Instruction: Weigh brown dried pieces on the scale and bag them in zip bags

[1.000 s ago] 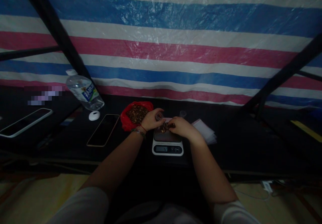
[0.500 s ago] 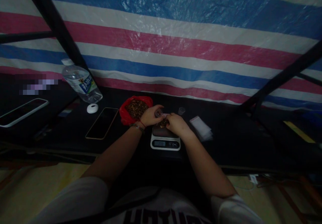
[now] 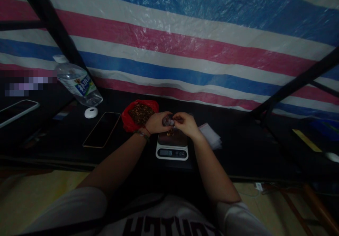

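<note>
My left hand [image 3: 156, 123] is closed around a small clear plastic cup [image 3: 167, 121], held above the kitchen scale [image 3: 172, 142]. Close against the cup, my right hand [image 3: 186, 123] has its thumb and fingers pinched together; what they hold is too dark and small to make out. Below the hands, a little heap of brown dried bits [image 3: 170, 133] lies on the scale's dark plate. The scale's display is lit but unreadable. Just left of my left hand sits an open red plastic bag [image 3: 128, 120] full of the same brown bits [image 3: 142, 113].
A stack of clear zip bags [image 3: 210, 137] lies right of the scale. To the left are a phone [image 3: 102, 130], a white earbud case [image 3: 91, 112] and a plastic bottle [image 3: 79, 82]. Dark metal bars [image 3: 53, 27] slant up at both sides, before a striped sheet [image 3: 169, 52].
My right hand has risen from the bits on the scale to the cup in my left hand. The heap on the plate looks smaller. The view has shifted slightly.
</note>
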Demonstrator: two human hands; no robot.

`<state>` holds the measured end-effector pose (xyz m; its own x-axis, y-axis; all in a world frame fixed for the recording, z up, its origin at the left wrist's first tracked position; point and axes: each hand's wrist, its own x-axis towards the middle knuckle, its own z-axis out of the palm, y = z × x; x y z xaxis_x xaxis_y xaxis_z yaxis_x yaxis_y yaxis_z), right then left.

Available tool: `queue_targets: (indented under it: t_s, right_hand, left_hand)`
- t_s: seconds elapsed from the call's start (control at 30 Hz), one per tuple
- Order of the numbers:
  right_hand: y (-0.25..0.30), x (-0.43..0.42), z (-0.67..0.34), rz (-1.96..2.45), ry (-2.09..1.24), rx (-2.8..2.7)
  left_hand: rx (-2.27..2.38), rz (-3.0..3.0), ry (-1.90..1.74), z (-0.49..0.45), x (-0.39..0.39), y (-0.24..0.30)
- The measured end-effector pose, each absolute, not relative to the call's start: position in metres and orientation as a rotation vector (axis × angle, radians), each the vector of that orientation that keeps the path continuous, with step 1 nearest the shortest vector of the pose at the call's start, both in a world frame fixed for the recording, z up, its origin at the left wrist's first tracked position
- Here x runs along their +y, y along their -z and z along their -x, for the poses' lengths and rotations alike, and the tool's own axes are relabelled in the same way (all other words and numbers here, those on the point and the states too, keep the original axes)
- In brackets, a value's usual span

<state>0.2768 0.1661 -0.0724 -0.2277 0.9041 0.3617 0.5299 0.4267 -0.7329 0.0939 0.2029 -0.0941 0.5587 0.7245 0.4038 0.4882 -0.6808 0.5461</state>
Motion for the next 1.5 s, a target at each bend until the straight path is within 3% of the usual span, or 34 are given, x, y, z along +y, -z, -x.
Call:
queue_targets:
  t_s: [0.33,0.57,0.97,1.5]
  right_hand:
    - [0.079,0.174,-0.258,1.022,-0.373,-2.092]
    - [0.078,0.169,-0.260,0.921,-0.435,-2.013]
    - [0.064,0.173,-0.282,1.190,-0.492,-2.487]
    - [0.066,0.157,-0.267,1.255,-0.376,-2.599]
  left_hand:
    - [1.000,-2.409,-0.896,-0.095,0.204,0.095]
    - [0.949,-2.360,-0.948,-0.094,0.205,0.095]
    - [1.194,-2.129,-1.263,-0.089,0.214,0.101]
    - [1.153,-2.154,-1.173,-0.090,0.214,0.100]
